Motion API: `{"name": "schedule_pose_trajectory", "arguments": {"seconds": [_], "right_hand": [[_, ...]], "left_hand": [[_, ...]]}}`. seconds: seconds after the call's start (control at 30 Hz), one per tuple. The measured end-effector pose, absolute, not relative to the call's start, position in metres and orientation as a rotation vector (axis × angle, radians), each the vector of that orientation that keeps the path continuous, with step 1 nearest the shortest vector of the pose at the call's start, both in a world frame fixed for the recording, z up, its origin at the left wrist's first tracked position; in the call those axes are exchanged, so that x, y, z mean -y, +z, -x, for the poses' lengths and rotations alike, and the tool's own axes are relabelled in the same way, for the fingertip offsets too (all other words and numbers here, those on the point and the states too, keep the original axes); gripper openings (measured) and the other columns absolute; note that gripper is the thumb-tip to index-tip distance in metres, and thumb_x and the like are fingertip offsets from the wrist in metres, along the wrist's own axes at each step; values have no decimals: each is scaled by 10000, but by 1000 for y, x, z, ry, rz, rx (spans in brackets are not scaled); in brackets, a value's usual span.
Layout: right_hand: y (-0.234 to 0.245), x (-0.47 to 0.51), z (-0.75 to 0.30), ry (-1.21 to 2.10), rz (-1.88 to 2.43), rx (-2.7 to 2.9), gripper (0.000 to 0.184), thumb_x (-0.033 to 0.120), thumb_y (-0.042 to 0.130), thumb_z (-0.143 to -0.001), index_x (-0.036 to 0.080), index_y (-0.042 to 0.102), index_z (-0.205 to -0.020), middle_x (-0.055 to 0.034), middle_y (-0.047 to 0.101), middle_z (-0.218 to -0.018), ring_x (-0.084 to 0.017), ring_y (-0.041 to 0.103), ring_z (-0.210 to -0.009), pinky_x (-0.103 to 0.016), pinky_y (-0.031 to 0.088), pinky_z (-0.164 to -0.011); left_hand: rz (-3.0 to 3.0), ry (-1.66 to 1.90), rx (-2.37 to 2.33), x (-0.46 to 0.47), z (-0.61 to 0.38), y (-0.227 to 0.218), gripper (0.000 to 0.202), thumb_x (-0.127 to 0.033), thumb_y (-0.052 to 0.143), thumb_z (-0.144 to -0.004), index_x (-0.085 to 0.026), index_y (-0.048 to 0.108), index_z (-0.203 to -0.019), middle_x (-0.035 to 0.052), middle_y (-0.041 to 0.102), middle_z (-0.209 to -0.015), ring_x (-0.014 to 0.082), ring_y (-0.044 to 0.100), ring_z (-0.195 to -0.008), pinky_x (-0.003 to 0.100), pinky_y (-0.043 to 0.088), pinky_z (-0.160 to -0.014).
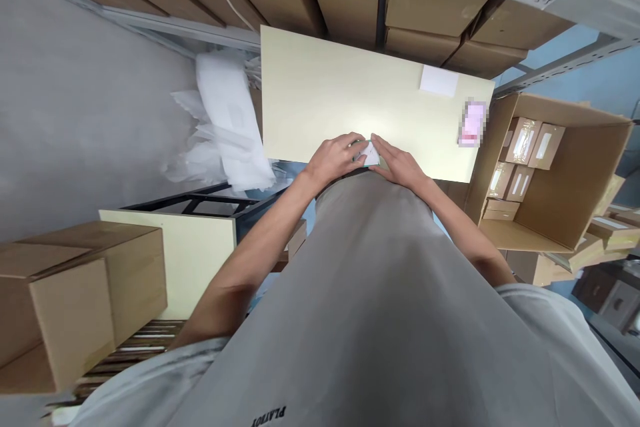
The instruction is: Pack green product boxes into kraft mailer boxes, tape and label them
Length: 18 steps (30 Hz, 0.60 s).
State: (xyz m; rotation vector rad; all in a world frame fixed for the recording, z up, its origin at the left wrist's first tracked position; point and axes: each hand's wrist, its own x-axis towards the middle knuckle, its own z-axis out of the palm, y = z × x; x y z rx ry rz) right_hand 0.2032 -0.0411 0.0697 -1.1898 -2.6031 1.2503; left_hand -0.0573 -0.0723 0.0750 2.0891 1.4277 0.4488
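Observation:
At the front edge of a pale yellow tabletop (345, 93), close against the grey shirt, a small flat white piece with teal edges (370, 155) lies between my two hands. My left hand (334, 157) curls its fingers over the left side of the piece. From the other side, the fingers and thumb of my right hand (403, 165) hold its right edge. What kind of thing it is cannot be made out, and its lower part is hidden by the shirt.
On the tabletop lie a white sheet (439, 81) and a blurred pink item (473, 123). An open carton (555, 213) with several small boxes stands at the right. White wrapping sheets (233, 120) hang at the left. Shelved cartons (435, 3) line the back; another carton (75, 300) stands lower left.

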Motion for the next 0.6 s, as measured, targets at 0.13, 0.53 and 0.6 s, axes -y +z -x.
{"name": "schedule_pose_trajectory", "arguments": {"seconds": [0.13,0.53,0.6], "right_hand": [[68,41,-204,1227,1203,2611,852,619,578,-1157,299,273,-1885,-60,351,-1914,-399,525,-1683,-630,618,-1269],[71,41,-201,1125,1227,2688,829,617,475,-1190,249,235,-1893,-106,281,-1937,-413,585,-1632,-616,676,-1178],[73,41,-201,1127,1228,2689,821,621,456,-1194,238,247,-1889,-117,270,-1940,-418,606,-1610,-612,679,-1170]], "left_hand": [[-2119,470,-1422,70,58,69,340,-264,620,-1099,-241,834,-1362,131,826,-1323,287,810,-1149,381,653,-884],[-1927,534,-1267,57,68,83,340,-329,610,-1126,-287,888,-1317,95,817,-1421,262,830,-1152,424,668,-1044],[-1886,515,-1252,59,69,85,326,-328,618,-1116,-289,907,-1260,90,793,-1487,272,825,-1201,446,662,-1091]]}}
